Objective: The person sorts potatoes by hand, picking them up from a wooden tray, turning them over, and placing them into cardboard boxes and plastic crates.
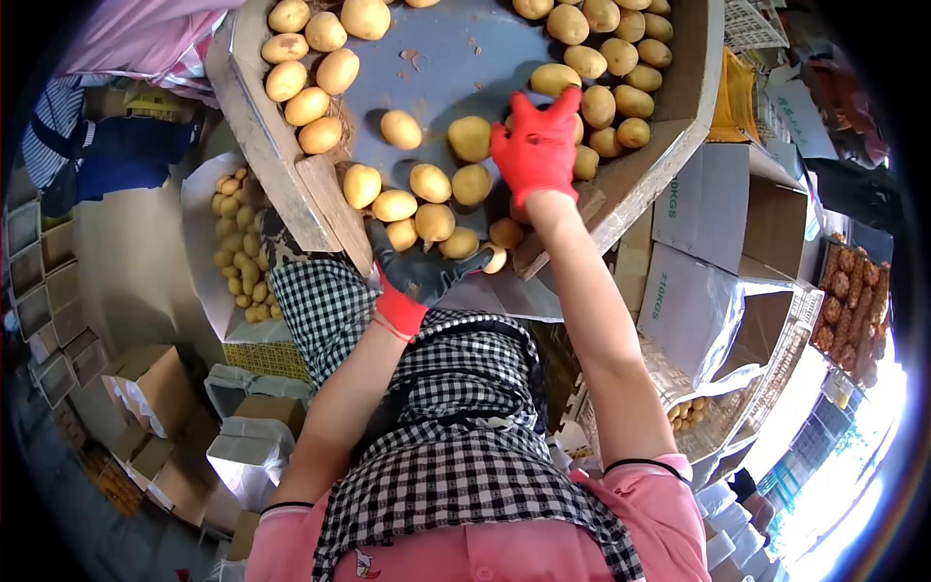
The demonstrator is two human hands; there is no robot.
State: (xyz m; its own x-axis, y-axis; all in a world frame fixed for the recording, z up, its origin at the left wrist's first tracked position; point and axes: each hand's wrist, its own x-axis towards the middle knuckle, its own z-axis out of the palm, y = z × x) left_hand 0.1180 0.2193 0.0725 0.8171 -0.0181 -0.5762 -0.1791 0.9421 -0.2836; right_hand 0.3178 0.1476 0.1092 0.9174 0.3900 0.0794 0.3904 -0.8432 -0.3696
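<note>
My right hand, in a red glove, reaches over the sorting tray, palm down among the potatoes, with its fingers spread. A potato lies at its fingertips, and others are partly hidden beneath it. My left hand, in a dark-palmed glove with a red cuff, is at the tray's near opening. Its thumb and fingers are spread below a group of potatoes, and it touches the lowest ones. More potatoes lie along both side walls of the tray.
A lined box of potatoes stands at the left. Cardboard boxes are at the right, above a white crate. More boxes are at the lower left. Part of another person shows at the upper left.
</note>
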